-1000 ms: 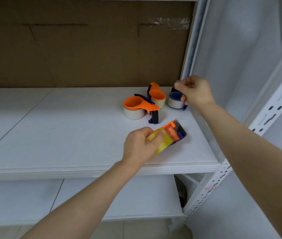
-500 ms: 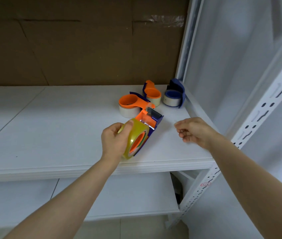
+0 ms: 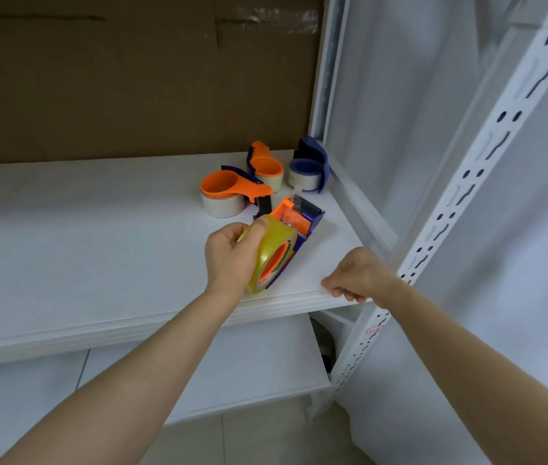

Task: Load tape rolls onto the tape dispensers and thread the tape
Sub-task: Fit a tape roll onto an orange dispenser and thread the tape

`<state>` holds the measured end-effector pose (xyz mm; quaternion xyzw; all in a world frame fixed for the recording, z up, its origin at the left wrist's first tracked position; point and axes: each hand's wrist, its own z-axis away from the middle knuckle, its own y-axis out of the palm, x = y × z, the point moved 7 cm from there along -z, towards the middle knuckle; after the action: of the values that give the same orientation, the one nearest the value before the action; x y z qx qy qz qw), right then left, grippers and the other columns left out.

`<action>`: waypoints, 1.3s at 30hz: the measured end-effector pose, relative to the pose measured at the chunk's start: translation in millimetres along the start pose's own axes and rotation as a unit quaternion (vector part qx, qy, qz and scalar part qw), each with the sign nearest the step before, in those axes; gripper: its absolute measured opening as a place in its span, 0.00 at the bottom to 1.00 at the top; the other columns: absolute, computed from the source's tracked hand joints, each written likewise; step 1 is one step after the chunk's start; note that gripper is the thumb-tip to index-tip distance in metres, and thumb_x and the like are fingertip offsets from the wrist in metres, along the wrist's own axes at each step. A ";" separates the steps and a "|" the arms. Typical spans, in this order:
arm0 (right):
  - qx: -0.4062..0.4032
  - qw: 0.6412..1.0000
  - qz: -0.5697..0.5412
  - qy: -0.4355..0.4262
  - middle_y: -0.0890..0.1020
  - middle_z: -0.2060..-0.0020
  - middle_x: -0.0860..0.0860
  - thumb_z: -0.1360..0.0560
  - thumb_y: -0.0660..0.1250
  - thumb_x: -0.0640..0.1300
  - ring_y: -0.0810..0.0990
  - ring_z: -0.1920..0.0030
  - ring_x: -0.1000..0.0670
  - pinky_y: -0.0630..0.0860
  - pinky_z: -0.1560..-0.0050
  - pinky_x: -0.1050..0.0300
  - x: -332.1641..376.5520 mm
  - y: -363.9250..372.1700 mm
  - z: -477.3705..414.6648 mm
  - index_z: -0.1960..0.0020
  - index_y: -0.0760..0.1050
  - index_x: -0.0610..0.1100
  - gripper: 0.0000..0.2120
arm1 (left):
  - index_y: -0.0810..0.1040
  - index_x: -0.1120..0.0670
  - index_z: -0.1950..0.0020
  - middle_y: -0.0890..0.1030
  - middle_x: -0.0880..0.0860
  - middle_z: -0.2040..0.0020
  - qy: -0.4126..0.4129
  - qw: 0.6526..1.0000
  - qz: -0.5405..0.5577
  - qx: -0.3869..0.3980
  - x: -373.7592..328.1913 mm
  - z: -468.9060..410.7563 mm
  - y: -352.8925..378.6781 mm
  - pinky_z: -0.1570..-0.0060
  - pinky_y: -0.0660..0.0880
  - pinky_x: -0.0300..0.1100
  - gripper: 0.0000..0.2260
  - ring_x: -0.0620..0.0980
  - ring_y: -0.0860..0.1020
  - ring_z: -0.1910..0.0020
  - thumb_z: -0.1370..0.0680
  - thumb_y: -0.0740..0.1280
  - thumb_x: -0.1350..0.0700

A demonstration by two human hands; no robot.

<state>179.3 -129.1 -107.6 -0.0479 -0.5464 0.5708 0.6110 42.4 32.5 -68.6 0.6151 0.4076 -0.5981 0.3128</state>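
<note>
One yellow tape roll (image 3: 275,241) on dispenser (image 3: 303,219)

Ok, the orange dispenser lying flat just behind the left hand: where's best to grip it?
Probably round the white roll under the orange dispenser, coming from the left. It lies flat with its side wall exposed there, while its cutter end points right, toward the held dispenser in the left hand.
</note>
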 end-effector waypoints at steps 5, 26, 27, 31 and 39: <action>-0.031 0.978 0.203 -0.034 0.78 0.75 0.50 0.29 0.68 0.45 0.77 0.73 0.52 0.77 0.61 0.59 16.0 -4.5 -1.5 0.69 0.75 0.42 0.12 | 0.75 0.70 0.61 0.76 0.61 0.66 0.007 1.000 0.003 0.017 -2.1 4.4 7.3 0.66 0.71 0.40 0.20 0.49 0.74 0.68 0.26 0.68 0.51; -0.139 0.972 -0.118 -0.150 0.77 0.58 0.48 0.25 0.65 0.53 0.75 0.59 0.51 0.72 0.65 0.61 90.6 -68.0 9.7 0.50 0.77 0.42 0.14 | 0.76 0.66 0.62 0.79 0.65 0.62 0.032 0.999 -0.005 0.027 0.1 14.7 -7.4 0.64 0.74 0.45 0.22 0.53 0.78 0.65 0.32 0.65 0.44; -0.128 0.976 -0.099 -0.147 0.78 0.57 0.48 0.26 0.66 0.54 0.75 0.56 0.51 0.72 0.64 0.59 95.7 -64.2 7.7 0.51 0.77 0.42 0.15 | 0.76 0.66 0.63 0.79 0.65 0.63 0.036 0.999 -0.008 0.026 -0.8 15.5 -7.3 0.63 0.75 0.47 0.23 0.55 0.78 0.64 0.32 0.65 0.44; -0.130 0.979 -0.058 -0.146 0.80 0.55 0.46 0.30 0.72 0.54 0.77 0.52 0.49 0.73 0.57 0.56 105.7 -57.5 -0.2 0.58 0.76 0.43 0.13 | 0.75 0.65 0.65 0.76 0.66 0.65 0.061 0.998 -0.018 0.027 -4.3 18.4 -6.0 0.64 0.73 0.49 0.23 0.57 0.75 0.65 0.33 0.65 0.43; -0.105 0.976 -0.096 -0.162 0.78 0.61 0.52 0.28 0.70 0.45 0.76 0.52 0.52 0.72 0.66 0.64 101.4 -57.3 -2.0 0.61 0.75 0.45 0.07 | 0.74 0.63 0.67 0.74 0.62 0.69 0.064 0.997 -0.025 0.032 -4.0 19.4 -3.8 0.65 0.71 0.46 0.20 0.53 0.74 0.66 0.32 0.65 0.44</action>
<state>192.5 -71.6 -7.1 0.0338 -0.6974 0.4488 0.5577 30.0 16.9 -66.0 0.6517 0.4227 -0.5776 0.2511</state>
